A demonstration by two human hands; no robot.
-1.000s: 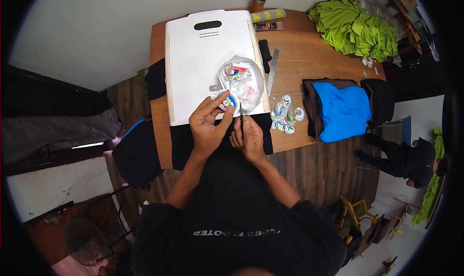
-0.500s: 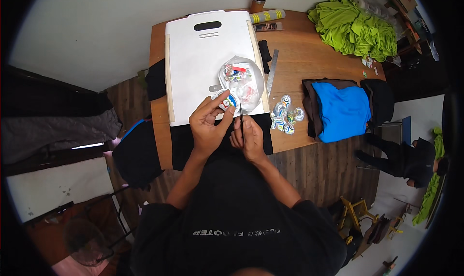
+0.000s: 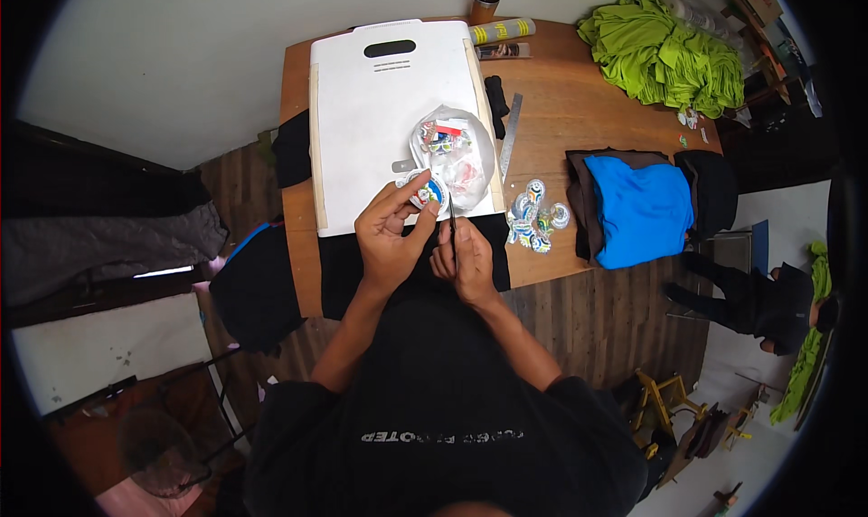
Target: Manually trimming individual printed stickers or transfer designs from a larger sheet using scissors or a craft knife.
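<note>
My left hand (image 3: 391, 237) pinches a small round colourful sticker sheet (image 3: 427, 191) at the near edge of a white board (image 3: 380, 110). My right hand (image 3: 463, 259) is closed around thin dark scissors (image 3: 452, 223) whose tip points up at that sticker. Both hands hover over black cloth (image 3: 362, 259) at the table's front edge. A clear plastic bag (image 3: 452, 151) with more colourful stickers lies on the board just beyond the hands.
A pile of cut round stickers (image 3: 535, 217) lies right of the hands. A metal ruler (image 3: 509, 137), folded blue garment (image 3: 640, 208), green clothes heap (image 3: 674, 51), a cup (image 3: 484, 6) and a yellow roll (image 3: 502, 31) sit on the wooden table (image 3: 579, 110).
Both hands stay in nearly the same place; the sticker in my left hand has shifted slightly between the fingers.
</note>
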